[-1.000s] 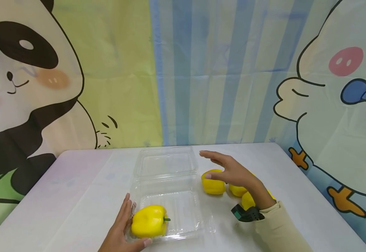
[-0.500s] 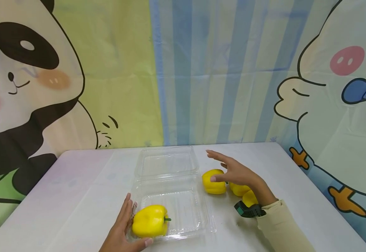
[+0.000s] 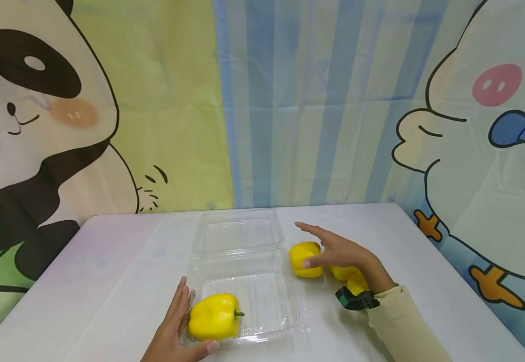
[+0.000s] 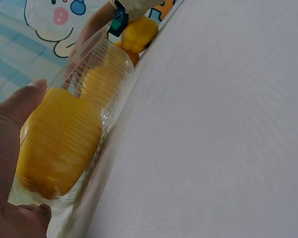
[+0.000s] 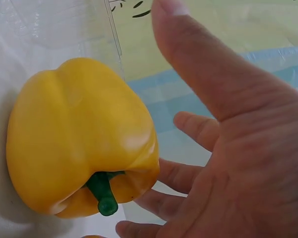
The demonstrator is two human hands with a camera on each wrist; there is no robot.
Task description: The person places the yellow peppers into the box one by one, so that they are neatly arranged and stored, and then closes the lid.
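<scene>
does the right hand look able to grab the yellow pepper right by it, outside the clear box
Probably yes: the right hand is open beside that pepper, and nothing visible blocks its spread thumb and fingers.

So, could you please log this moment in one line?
left hand: against clear container | right hand: gripping nothing, beside loose yellow pepper | lid: open | inside: one pepper

One pepper [image 3: 214, 318] inside the container [image 3: 264, 301], at left, other peppers [image 3: 300, 255] to its right on the table [image 3: 104, 286]
</scene>
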